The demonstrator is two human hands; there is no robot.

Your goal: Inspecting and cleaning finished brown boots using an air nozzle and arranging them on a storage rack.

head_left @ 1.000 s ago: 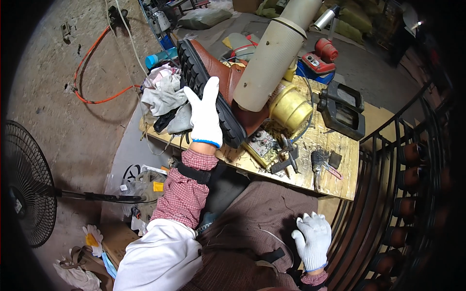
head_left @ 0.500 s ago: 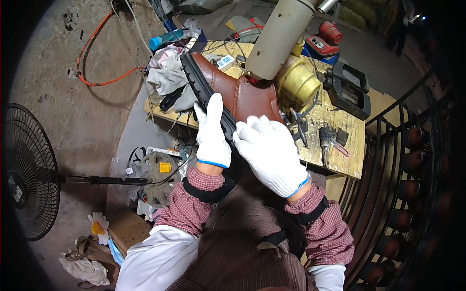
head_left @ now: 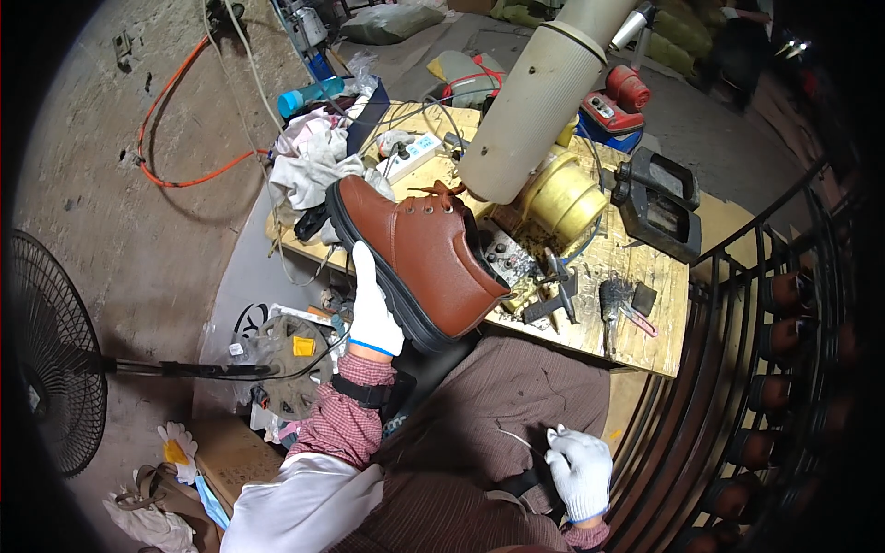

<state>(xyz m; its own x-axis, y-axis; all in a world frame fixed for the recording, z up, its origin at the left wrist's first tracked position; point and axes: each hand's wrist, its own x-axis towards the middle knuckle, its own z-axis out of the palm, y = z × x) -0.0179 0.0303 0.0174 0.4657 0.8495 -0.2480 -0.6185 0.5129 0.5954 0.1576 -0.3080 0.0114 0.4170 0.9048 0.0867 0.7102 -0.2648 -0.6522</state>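
A brown leather lace-up shoe [head_left: 429, 263] with a thick black sole is tilted over the bench's near edge, its toe up and to the left. My white-gloved left hand [head_left: 373, 309] grips it along the sole, thumb stretched up the side. Down by my lap at the right is my gloved right hand [head_left: 581, 472], apart from the shoe, with its fingers curled in. A thin pale strand [head_left: 521, 438] runs over the dark apron towards those fingertips; whether they pinch it is hard to see.
On the wooden bench [head_left: 645, 341] are a hammer [head_left: 556, 297], a glue-stained brush [head_left: 611, 304], a yellow container [head_left: 564, 194] and a black holder [head_left: 659, 207]. A beige duct [head_left: 535, 101] hangs over it. To the left stands a fan [head_left: 51, 350]; a rack of shoes [head_left: 770, 392] lines the right.
My right hand has left the shoe and dropped to my lap at the lower right. The shoe has turned, showing its side and laces, and sits lower, held by my left hand alone.
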